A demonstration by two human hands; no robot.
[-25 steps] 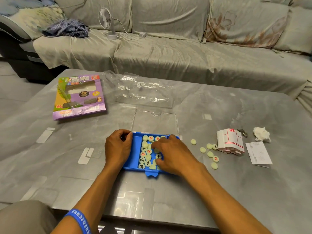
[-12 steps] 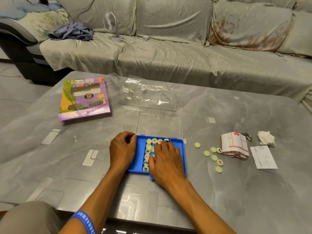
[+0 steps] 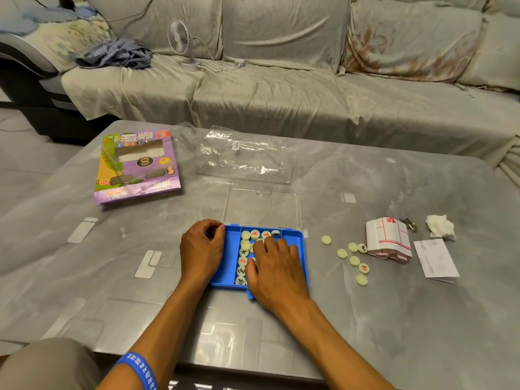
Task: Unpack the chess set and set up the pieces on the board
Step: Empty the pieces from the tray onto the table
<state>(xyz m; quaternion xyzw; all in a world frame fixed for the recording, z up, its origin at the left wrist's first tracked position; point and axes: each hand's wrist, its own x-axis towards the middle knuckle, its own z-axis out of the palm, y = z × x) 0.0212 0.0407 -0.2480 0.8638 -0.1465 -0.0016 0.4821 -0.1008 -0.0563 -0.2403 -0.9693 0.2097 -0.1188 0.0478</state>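
A blue plastic case (image 3: 297, 240) lies at the table's near middle with its clear lid (image 3: 263, 209) folded open behind it. Pale round chess pieces (image 3: 246, 244) with red and black characters fill its left part. My left hand (image 3: 201, 249) grips the case's left edge with curled fingers. My right hand (image 3: 277, 270) lies palm down over the pieces, its fingers spread on them and hiding many. Several loose pieces (image 3: 354, 260) lie on the table to the right. The folded paper board (image 3: 388, 239), white with red lines, sits beside them.
A purple cardboard box (image 3: 138, 167) and a crumpled clear wrapper (image 3: 247, 156) lie at the far left and middle of the grey table (image 3: 394, 319). A white slip (image 3: 436, 258), a tissue wad (image 3: 440, 226) and a metal key ring (image 3: 409, 223) sit right. A sofa with a small fan (image 3: 181, 40) stands behind.
My right hand has turned from reaching across the case to lying straight over the pieces, its fingers pointing away from me. The left hand has kept its hold on the case's edge.
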